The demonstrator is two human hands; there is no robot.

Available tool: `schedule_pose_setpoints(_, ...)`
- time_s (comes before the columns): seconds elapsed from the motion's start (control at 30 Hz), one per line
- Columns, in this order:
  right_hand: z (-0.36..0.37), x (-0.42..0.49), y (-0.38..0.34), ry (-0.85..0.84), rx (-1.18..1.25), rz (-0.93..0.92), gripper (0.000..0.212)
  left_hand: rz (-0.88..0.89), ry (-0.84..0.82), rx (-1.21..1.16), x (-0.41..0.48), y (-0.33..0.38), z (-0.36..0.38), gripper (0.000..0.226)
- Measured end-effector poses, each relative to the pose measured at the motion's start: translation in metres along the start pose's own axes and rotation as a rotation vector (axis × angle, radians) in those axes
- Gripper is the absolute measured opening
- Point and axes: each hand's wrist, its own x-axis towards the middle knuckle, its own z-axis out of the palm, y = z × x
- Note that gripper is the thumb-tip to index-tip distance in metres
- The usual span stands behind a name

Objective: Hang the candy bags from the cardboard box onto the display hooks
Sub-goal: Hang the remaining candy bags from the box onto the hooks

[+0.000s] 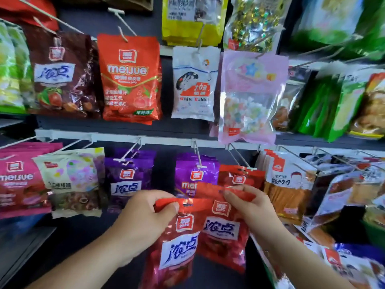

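Two red candy bags hang in front of me, low in the middle of the display. My left hand [145,213] pinches the top edge of the nearer red bag [177,247]. With its fingers curled over the top edge, my right hand [248,205] holds the second red bag [223,236]. Just above and behind them another red bag [239,176] hangs on a white wire hook [239,157]. The cardboard box is out of view.
White hooks on a white rail [125,138] carry purple bags [129,180], a purple bag [193,174], pink bags [18,180] and orange snack bags [289,184]. The upper row holds a red meijue bag [129,78], a White Rabbit bag [193,84] and a pink marshmallow bag [250,97].
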Motion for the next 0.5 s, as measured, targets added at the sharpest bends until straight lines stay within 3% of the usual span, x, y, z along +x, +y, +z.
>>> schedule_pose_setpoints(0.23,-0.073,0.043,0.003,0.058,-0.126,-0.038,0.007,0.065,-0.082,0.066,0.029,0.02,0.067,0.013)
schedule_pose_setpoints(0.5,-0.086,0.096,0.014,0.067,-0.117,-0.055,0.006,0.141,-0.103,0.122,0.076,0.023,0.117,0.012)
